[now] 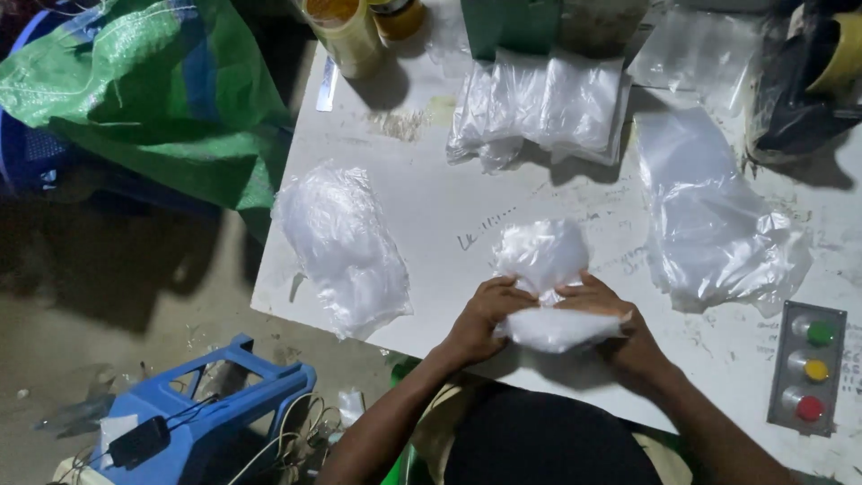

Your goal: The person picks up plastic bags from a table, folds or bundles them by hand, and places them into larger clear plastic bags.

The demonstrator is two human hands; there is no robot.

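Bag (546, 269), clear plastic and filled with something white, is sitting on the white table (449, 216) near its front edge. Both hands are gripping it: the left hand (480, 319) is pinching its middle with curled fingers, and the right hand (620, 328) is wrapping its lower part. Flat bags (346, 247) are lying just left.

A single head-worn camera looks steeply down from just above the person, close over the near edge of the white table (431, 216), taking in the left hand (480, 319), right hand (620, 328) and the floor at left; no second view
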